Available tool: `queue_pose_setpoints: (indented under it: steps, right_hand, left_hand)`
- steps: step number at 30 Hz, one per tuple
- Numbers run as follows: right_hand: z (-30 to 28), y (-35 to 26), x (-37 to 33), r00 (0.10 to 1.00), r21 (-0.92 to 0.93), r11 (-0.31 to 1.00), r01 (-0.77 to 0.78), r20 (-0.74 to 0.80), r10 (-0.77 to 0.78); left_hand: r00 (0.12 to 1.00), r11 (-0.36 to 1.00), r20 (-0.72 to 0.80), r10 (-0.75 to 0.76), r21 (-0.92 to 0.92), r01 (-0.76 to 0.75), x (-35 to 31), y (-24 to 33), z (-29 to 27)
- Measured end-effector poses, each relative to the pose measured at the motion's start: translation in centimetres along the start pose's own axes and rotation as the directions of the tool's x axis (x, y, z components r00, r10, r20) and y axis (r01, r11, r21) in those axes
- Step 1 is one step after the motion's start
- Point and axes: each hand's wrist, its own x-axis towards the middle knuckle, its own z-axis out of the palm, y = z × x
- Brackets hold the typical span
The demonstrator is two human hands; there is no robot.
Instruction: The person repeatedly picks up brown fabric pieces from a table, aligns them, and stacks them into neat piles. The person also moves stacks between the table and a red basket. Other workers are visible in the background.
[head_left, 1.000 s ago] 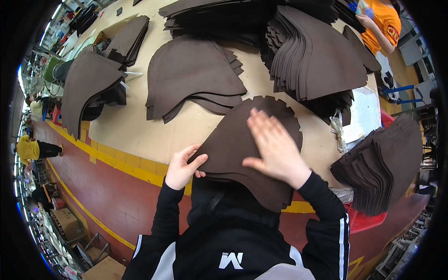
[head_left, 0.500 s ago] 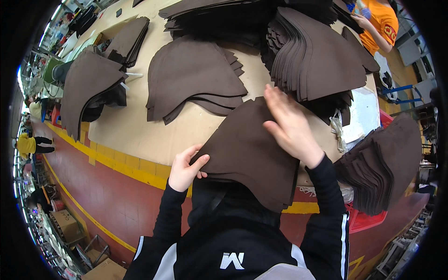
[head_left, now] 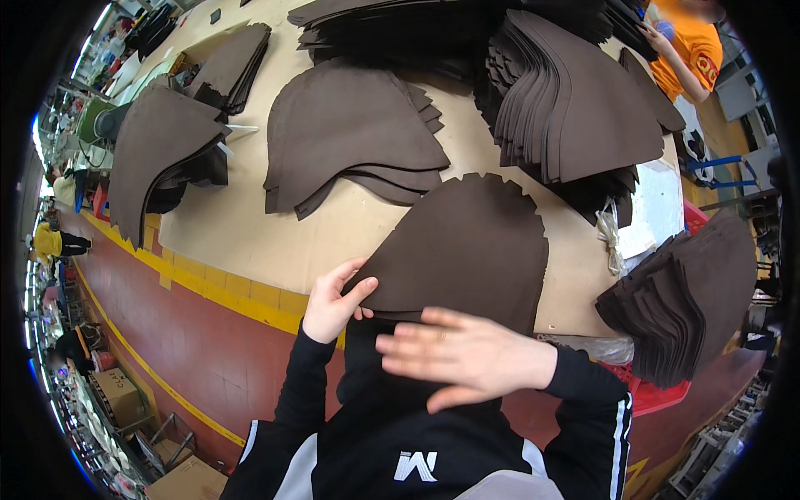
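Note:
A curved, dark brown cut panel [head_left: 467,242] of sheet material, notched along its far rounded edge, lies over the near edge of the table in front of me. My left hand [head_left: 337,300] pinches its left corner, thumb on top and fingers beneath. Over the panel's near edge my right hand [head_left: 458,354] is spread flat, palm down, fingers pointing left, and grips nothing. It hides part of that near edge; whether it touches the panel I cannot tell. Just beyond lies a loose pile of similar brown panels [head_left: 354,133].
A tall fanned stack of brown panels [head_left: 575,100] stands at the far right of the table [head_left: 229,242]. Another stack [head_left: 692,300] rests on a red crate [head_left: 658,396] at right. More panels [head_left: 162,137] lie at left. A person in orange [head_left: 692,50] stands at the far right.
My right hand has swept from the panel's far right edge toward me to its near edge, uncovering the notched rim. My left hand keeps its hold on the corner.

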Motion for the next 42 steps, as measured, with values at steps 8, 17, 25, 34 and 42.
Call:
queue_pose_setpoints:
  steps: [8,17,25,34,42]
  right_hand:
    - [-5.0,10.1,-2.2,0.796,-0.452,0.670,-0.589,-0.467,0.385]
    - [0.2,3.6,0.4,0.955,-0.404,0.872,-0.276,-0.219,0.200]
    - [-7.5,11.7,-2.7,0.616,-0.219,0.581,-0.783,-0.392,0.683]
    - [-2.3,6.9,0.0,0.828,-0.475,0.690,-0.545,-0.432,0.356]
    - [0.1,0.3,-0.6,0.996,0.013,0.998,0.054,0.064,-0.055]
  left_hand:
    - [0.999,0.998,-0.042,0.033,0.057,-0.030,-0.2,0.1,0.5]
    - [0.999,0.999,0.028,0.018,-0.041,-0.016,0.7,-0.3,0.1]
    - [1.000,1.000,-0.005,0.028,-0.006,-0.028,0.4,0.3,0.5]
    - [0.999,0.994,0.001,-0.053,-0.093,0.053,0.5,-0.3,-0.6]
    - [0.989,0.986,0.102,-0.103,-0.119,0.115,1.8,-0.2,-2.1]
